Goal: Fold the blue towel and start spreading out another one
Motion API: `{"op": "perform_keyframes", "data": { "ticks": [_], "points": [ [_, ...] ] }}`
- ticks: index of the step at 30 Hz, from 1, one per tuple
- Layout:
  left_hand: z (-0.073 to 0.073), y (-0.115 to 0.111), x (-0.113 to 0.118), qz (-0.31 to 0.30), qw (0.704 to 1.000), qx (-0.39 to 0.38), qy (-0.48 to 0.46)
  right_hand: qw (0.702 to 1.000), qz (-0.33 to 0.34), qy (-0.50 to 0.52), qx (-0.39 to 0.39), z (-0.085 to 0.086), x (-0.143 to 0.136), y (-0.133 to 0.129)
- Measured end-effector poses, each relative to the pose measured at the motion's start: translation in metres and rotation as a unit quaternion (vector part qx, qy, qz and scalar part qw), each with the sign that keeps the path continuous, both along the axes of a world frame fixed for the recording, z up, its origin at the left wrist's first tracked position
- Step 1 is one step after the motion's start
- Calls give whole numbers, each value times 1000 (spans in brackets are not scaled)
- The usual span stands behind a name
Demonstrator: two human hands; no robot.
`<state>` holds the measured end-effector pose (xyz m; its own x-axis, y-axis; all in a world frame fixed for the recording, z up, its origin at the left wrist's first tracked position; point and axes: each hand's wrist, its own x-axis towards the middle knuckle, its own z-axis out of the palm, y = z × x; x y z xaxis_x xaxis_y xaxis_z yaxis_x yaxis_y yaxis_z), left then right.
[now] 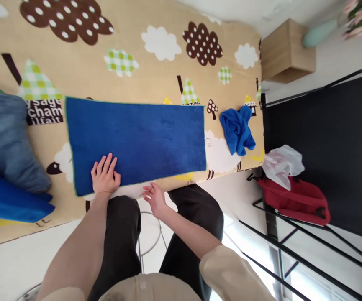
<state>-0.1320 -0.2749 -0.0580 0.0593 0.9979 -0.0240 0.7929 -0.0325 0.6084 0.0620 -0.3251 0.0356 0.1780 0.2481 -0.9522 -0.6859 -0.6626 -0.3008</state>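
Note:
A blue towel [143, 138] with a thin green edge lies spread flat on the patterned cloth in front of me. My left hand [104, 175] rests palm down on its near left part, fingers stretched out. Just below the towel's near edge is my right hand [154, 198], its fingers loosely curled and apart, with nothing visible in them. A smaller crumpled blue cloth [237, 129] sits to the right of the towel, away from both hands.
At the left lie a grey-blue cloth [8, 138] and a folded blue cloth [8, 194]. The beige printed cover [155, 85] spreads under everything. To the right are a wooden box [287, 50], a white plastic bag [283, 163], a red bag [293, 202] and black metal rails [281, 246].

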Motion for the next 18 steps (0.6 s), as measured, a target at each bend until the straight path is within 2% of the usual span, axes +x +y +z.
{"op": "perform_keyframes", "data": {
  "ticks": [3,6,13,18],
  "points": [
    [3,0,1,-3,1000,5,22,998,-58,-7,19,-14,1,-3],
    [5,0,1,-8,999,10,45,995,-88,17,33,-21,3,-5],
    [13,0,5,-4,995,11,95,993,-88,60,53,-17,11,-3],
    [25,-1,5,-7,991,28,129,993,-88,59,56,-16,7,4]
  ]
}}
